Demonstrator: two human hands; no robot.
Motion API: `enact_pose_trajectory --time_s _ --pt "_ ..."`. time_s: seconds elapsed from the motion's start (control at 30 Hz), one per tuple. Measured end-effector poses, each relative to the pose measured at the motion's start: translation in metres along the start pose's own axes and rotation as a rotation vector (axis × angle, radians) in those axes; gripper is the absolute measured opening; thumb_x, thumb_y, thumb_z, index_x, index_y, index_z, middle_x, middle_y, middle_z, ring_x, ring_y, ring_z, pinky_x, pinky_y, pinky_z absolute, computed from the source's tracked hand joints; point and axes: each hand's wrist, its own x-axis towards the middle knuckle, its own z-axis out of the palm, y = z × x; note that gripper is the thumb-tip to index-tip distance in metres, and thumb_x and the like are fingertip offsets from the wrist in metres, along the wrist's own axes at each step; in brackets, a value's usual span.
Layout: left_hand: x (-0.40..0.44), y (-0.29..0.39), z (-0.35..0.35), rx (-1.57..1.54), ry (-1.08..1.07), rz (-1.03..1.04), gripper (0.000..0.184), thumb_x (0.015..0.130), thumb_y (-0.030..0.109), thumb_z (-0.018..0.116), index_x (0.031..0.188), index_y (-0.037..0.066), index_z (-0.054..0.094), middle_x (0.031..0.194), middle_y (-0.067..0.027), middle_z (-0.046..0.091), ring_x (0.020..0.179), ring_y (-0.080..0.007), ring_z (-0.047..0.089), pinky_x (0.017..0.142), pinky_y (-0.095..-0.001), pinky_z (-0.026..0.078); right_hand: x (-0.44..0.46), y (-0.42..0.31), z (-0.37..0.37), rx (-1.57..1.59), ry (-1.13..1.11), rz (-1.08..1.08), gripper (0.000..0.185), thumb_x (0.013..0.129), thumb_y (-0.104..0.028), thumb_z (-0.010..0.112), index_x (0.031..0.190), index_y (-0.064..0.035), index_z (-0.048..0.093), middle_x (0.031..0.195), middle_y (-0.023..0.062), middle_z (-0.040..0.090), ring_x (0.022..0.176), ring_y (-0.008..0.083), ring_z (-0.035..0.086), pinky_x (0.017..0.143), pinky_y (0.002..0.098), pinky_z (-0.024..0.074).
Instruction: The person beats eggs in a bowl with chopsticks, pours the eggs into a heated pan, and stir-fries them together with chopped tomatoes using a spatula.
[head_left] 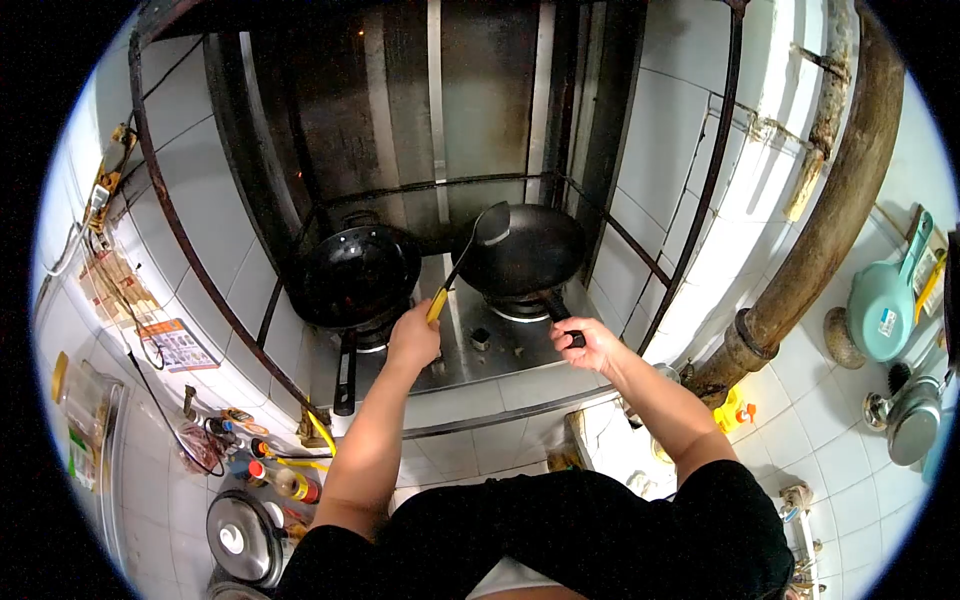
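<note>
My left hand (pixel 414 338) is closed around the yellow handle of a spatula (pixel 464 262). The spatula's dark, broad blade reaches up over the left part of a black wok (pixel 540 250) on the right burner; whether it touches the wok I cannot tell. The wok's black handle points toward me, and my right hand (pixel 590 342) grips its end. The wok is over the right burner (pixel 518 309). A second black pan (pixel 362 270) with a long handle sits on the left burner, and neither hand touches it.
Both pans stand on a steel stove top (pixel 470 345). A dark metal frame bar (pixel 480 420) crosses in front. Sauce bottles (pixel 298 486) and a lidded pot (pixel 243 540) are at lower left. A thick pipe (pixel 835 220) and a hanging green pan (pixel 880 312) are on the right.
</note>
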Motion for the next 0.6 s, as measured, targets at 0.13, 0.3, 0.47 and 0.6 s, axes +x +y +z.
enact_pose_trajectory --time_s 0.13,0.3,0.47,0.6 --pt "0.006 0.004 0.002 0.059 -0.028 0.029 0.045 0.082 0.009 0.053 0.126 0.01 0.05 0.106 -0.0211 0.059 0.098 -0.0362 0.057 0.086 -0.0421 0.045 -0.008 -0.008 -0.006 0.202 -0.086 0.039 0.008 0.082 -0.005 0.056 0.081 -0.0053 0.048 0.075 0.0044 0.051 0.058 0.0087 0.049 0.037 0.0178 0.0286" --pt "0.01 0.016 0.026 0.198 -0.006 0.069 0.051 0.077 0.004 0.054 0.127 0.015 0.05 0.108 -0.0216 0.054 0.094 -0.0369 0.058 0.082 -0.0415 0.047 -0.006 0.001 -0.021 0.17 -0.097 0.012 0.01 0.084 -0.006 0.054 0.091 -0.0031 0.048 0.074 0.0 0.046 0.057 0.0053 0.043 0.038 0.0176 0.0258" --pt "0.015 0.032 0.059 0.358 0.005 0.129 0.053 0.076 0.002 0.054 0.128 0.015 0.049 0.099 -0.0194 0.051 0.091 -0.0358 0.057 0.08 -0.0413 0.047 -0.005 -0.001 -0.04 0.069 -0.093 0.01 0.008 0.085 -0.008 0.054 0.084 -0.0047 0.046 0.072 0.0012 0.046 0.056 0.0067 0.044 0.036 0.0185 0.0268" --pt "0.02 0.029 0.086 0.443 0.067 0.188 0.053 0.076 0.002 0.054 0.128 0.014 0.05 0.097 -0.0187 0.049 0.087 -0.035 0.057 0.075 -0.0415 0.048 0.0 0.0 -0.032 0.085 -0.087 -0.029 0.011 0.084 -0.008 0.054 0.077 -0.0044 0.046 0.069 0.0038 0.048 0.057 0.0093 0.048 0.033 0.019 0.0264"
